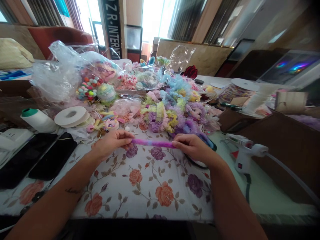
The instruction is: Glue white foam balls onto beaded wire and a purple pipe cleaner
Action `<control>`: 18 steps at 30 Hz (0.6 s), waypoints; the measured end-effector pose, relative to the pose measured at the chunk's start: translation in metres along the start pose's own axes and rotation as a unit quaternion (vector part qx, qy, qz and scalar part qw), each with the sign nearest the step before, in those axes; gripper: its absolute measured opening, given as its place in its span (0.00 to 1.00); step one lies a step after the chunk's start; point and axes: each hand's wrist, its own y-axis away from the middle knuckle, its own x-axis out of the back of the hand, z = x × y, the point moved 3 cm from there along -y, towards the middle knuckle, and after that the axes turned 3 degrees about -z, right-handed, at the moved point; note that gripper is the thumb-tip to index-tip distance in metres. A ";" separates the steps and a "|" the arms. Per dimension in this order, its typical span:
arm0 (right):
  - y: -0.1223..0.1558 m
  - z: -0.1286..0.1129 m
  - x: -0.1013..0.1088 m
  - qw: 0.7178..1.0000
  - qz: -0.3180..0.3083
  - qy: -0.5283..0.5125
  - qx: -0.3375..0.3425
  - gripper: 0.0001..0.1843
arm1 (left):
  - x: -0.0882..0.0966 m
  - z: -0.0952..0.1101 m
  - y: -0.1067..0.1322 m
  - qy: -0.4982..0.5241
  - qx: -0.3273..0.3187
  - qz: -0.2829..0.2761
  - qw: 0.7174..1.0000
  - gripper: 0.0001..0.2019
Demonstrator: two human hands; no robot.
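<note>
A narrow purple-pink fuzzy strip (153,143), bluish near its middle, stretches level between both hands above the floral cloth (147,166). My left hand (116,140) is closed and pinches the strip's left end between thumb and fingers. At the other end, my right hand (188,144) pinches it the same way. Beneath and behind the right hand lies a purple-blue fuzzy piece (190,128), partly hidden. Beyond the hands are a small doll head (111,124) and a heap of pastel ruffled trim (160,115).
On the left are two dark phones (53,160), a white ribbon roll (71,116) and a thread cone (37,120). A white glue gun (246,153) stands at right beside a brown cardboard box (287,150). Clear plastic bags (60,75) and pom-poms (87,89) pile up behind.
</note>
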 end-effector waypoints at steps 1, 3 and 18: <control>0.001 0.001 0.000 1.000 -0.020 0.005 -0.014 0.22 | -0.003 0.001 0.001 -0.022 0.011 -0.024 0.999 0.11; 0.003 0.006 0.001 0.998 -0.041 0.024 -0.050 0.24 | -0.011 0.000 0.003 -0.069 0.035 -0.075 0.994 0.11; 0.004 -0.007 0.003 0.912 0.233 0.336 -0.029 0.17 | 0.018 0.020 0.009 -0.227 -0.170 0.250 0.926 0.13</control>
